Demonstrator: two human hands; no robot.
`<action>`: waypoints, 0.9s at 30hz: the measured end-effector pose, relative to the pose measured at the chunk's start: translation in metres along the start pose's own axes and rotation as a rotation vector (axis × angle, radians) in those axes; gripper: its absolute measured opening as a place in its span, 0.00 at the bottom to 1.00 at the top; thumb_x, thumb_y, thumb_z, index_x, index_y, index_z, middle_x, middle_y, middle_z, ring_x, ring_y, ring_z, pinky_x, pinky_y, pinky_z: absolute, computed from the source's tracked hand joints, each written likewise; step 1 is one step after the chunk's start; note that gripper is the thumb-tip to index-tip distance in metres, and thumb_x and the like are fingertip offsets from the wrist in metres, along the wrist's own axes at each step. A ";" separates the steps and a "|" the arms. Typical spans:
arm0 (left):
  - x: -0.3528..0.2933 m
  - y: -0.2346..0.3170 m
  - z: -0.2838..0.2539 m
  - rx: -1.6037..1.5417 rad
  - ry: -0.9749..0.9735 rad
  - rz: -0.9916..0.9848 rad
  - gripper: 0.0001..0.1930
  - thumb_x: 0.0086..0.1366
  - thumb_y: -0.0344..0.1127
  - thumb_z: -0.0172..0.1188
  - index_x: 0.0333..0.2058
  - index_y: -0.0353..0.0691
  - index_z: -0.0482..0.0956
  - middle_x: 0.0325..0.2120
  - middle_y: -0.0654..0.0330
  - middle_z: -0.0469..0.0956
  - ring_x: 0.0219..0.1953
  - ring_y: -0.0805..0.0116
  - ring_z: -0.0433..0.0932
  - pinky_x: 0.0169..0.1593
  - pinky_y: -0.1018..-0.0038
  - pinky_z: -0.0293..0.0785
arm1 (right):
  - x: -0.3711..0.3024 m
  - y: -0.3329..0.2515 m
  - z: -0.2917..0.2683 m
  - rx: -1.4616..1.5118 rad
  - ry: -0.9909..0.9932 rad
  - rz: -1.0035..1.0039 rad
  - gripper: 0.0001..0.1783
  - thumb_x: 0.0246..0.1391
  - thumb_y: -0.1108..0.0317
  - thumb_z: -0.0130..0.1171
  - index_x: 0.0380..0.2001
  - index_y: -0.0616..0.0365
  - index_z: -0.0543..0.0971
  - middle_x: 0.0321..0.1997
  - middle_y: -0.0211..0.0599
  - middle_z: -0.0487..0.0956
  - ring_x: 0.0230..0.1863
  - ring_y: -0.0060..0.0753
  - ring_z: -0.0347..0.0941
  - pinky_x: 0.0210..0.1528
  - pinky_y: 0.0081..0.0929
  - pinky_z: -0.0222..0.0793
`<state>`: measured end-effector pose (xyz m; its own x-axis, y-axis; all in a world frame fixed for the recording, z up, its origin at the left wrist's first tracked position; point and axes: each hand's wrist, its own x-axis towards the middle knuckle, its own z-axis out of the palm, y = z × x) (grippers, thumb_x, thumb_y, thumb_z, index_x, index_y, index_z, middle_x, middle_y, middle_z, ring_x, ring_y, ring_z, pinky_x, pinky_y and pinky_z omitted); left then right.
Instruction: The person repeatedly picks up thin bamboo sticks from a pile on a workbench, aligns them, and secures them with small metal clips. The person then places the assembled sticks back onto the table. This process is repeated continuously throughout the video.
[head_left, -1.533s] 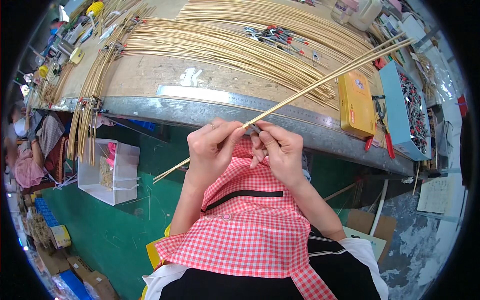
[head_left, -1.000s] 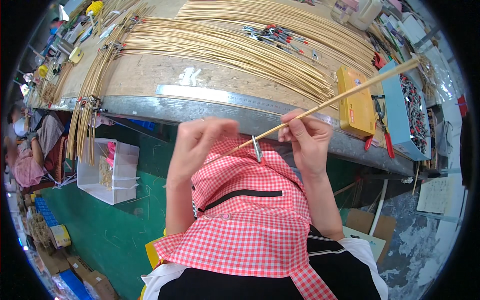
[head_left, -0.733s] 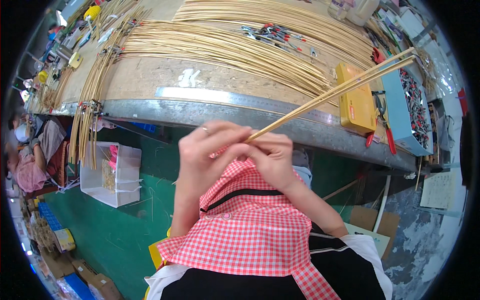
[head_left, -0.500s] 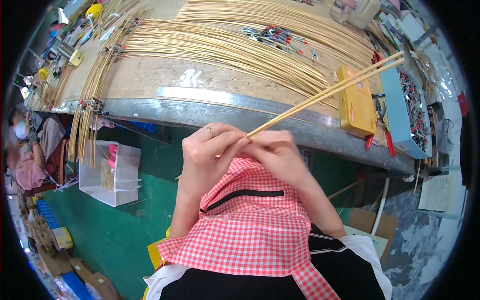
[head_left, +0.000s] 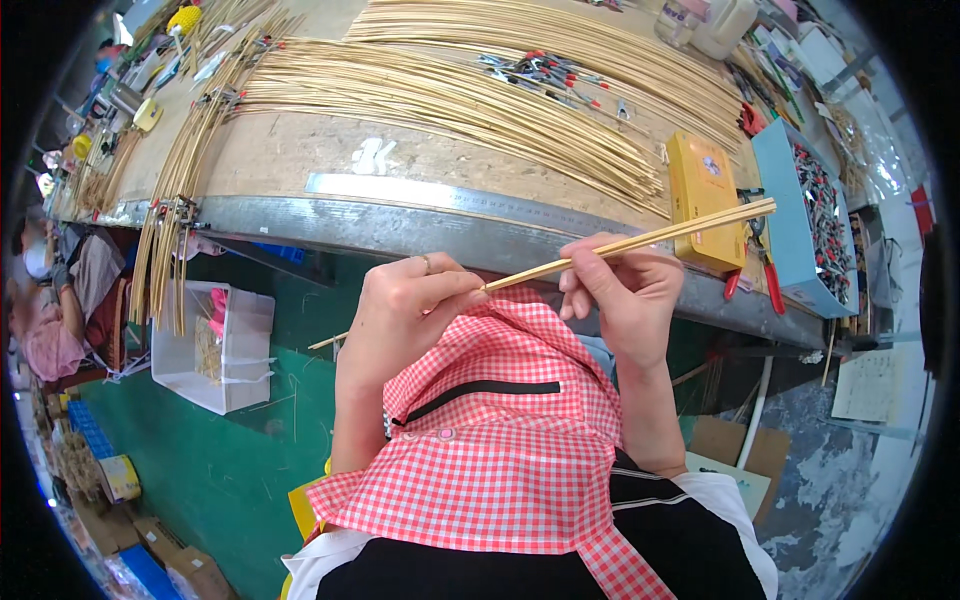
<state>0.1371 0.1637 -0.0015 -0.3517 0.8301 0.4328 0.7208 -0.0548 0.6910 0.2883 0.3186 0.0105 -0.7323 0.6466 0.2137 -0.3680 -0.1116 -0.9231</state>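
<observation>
Two thin bamboo strips (head_left: pixel 722 218) lie close together across the front of my body, rising to the right. My left hand (head_left: pixel 405 310) is closed round them, thumb and fingertips pinching. A pale stick end (head_left: pixel 328 341) pokes out behind that hand at the lower left; the stretch between is hidden by the hand. Further along, my right hand (head_left: pixel 632 300) holds the strips between thumb and forefinger, its other fingers curled below. At the right, the strips' free ends pass in front of a yellow box.
Bamboo strips (head_left: pixel 450 110) cover much of the workbench (head_left: pixel 290 150), with red-tipped clips (head_left: pixel 540 72) on them. A steel ruler (head_left: pixel 440 197) lies near the front edge. The yellow box (head_left: pixel 697 165), red-handled pliers (head_left: pixel 771 280) and a blue box (head_left: pixel 785 200) of clips stand right. A co-worker (head_left: pixel 60 320) sits far left.
My right hand has moved away from my left, outward along the strips. The strips' far ends have come down and closer together. My left hand stays in nearly the same place.
</observation>
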 end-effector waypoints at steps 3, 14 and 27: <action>0.000 -0.002 -0.002 -0.008 -0.019 -0.026 0.05 0.51 0.28 0.66 0.28 0.36 0.82 0.24 0.58 0.79 0.23 0.62 0.77 0.27 0.72 0.73 | -0.001 0.002 0.001 -0.020 -0.003 0.003 0.05 0.54 0.79 0.59 0.34 0.70 0.80 0.23 0.39 0.78 0.18 0.18 0.70 0.20 0.13 0.66; 0.000 -0.007 -0.008 -0.122 -0.089 -0.058 0.06 0.53 0.27 0.65 0.31 0.34 0.82 0.23 0.57 0.79 0.24 0.66 0.78 0.27 0.75 0.72 | -0.003 0.008 0.004 0.033 -0.018 0.036 0.05 0.54 0.81 0.57 0.34 0.73 0.79 0.24 0.42 0.78 0.19 0.24 0.74 0.23 0.19 0.73; 0.001 -0.010 0.018 -0.790 -0.176 -0.208 0.06 0.59 0.28 0.60 0.30 0.29 0.82 0.18 0.59 0.76 0.21 0.76 0.72 0.24 0.79 0.66 | 0.004 0.005 -0.001 -0.058 -0.338 -0.139 0.05 0.50 0.84 0.59 0.32 0.71 0.80 0.25 0.40 0.78 0.22 0.23 0.73 0.22 0.16 0.68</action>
<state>0.1402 0.1752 -0.0185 -0.2853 0.9373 0.2001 -0.0027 -0.2095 0.9778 0.2837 0.3214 0.0062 -0.8291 0.3656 0.4229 -0.4513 0.0088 -0.8924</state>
